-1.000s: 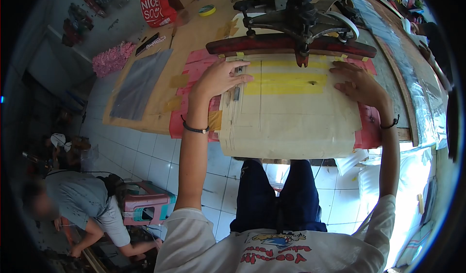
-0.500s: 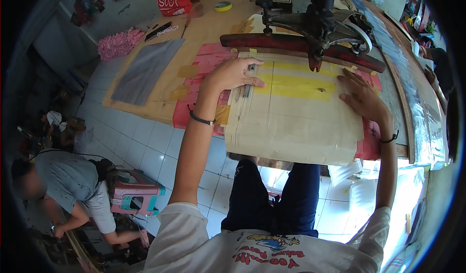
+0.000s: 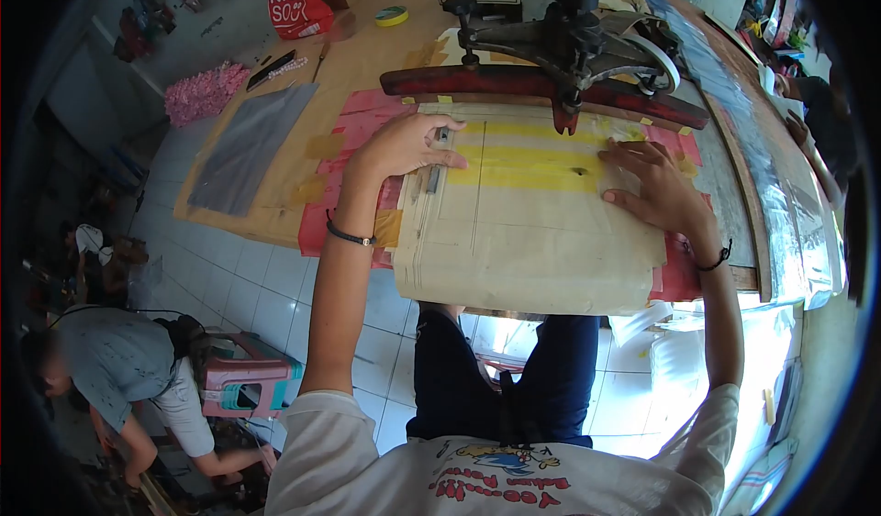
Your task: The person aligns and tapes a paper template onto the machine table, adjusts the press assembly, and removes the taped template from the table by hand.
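Observation:
A tan sheet (image 3: 541, 250) with pencil lines and yellow tape strips (image 3: 532, 160) lies on the worktable, over a red layer (image 3: 353, 149). At its left edge my left hand (image 3: 410, 149) rests with thumb and index finger apart, beside a small metal strip (image 3: 433, 178). My right hand (image 3: 656, 186) lies on the sheet's right side, fingers spread, touching the surface near the end of the tape. Just beyond both hands is a machine's long dark red bar (image 3: 468, 82), with a metal bracket (image 3: 523, 39) above it. Nothing shows gripped in either hand.
On the table are a grey sheet (image 3: 252, 149), a yellow tape roll (image 3: 391, 16), a phone (image 3: 272, 74) and a red bag (image 3: 298, 2). A bent-over person (image 3: 128, 369) is at lower left by a pink stool (image 3: 243, 378). Another person (image 3: 817, 117) is at far right.
The view has turned slightly, so the table and machine appear further left. Both hands keep about the same places on the sheet. The bent-over person's arm has shifted.

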`<action>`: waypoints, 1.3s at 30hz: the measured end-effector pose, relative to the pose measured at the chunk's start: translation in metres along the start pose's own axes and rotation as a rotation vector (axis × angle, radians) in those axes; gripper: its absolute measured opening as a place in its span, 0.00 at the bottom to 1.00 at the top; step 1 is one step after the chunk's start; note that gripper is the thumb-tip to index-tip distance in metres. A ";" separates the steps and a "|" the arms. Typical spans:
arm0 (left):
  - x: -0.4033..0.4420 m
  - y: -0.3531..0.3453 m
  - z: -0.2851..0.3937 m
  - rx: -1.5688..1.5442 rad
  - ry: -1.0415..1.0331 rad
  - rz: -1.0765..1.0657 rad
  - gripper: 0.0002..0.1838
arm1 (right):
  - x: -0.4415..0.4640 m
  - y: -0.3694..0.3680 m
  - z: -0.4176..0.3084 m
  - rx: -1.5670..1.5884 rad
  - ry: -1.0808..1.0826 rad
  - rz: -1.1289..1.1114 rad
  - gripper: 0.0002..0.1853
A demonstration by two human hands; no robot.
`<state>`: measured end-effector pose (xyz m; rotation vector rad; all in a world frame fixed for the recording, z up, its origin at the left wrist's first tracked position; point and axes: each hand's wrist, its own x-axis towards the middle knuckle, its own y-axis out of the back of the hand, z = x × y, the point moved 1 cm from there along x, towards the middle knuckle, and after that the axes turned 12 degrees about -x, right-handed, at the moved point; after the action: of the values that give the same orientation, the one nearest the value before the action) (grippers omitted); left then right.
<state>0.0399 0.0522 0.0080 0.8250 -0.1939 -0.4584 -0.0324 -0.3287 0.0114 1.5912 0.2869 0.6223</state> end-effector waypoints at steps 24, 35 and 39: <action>-0.003 -0.013 0.018 0.045 -0.194 0.045 0.31 | -0.007 0.012 0.031 0.168 0.015 0.184 0.22; -0.001 -0.014 0.020 0.017 -0.178 0.011 0.26 | -0.007 -0.004 0.034 0.403 -0.181 -0.188 0.13; 0.000 -0.015 0.020 -0.007 -0.114 -0.002 0.19 | -0.011 -0.009 0.051 0.348 -0.134 0.063 0.08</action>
<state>0.0280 0.0304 0.0105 0.7928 -0.2969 -0.5088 -0.0123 -0.3763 -0.0002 1.9736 0.2557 0.5304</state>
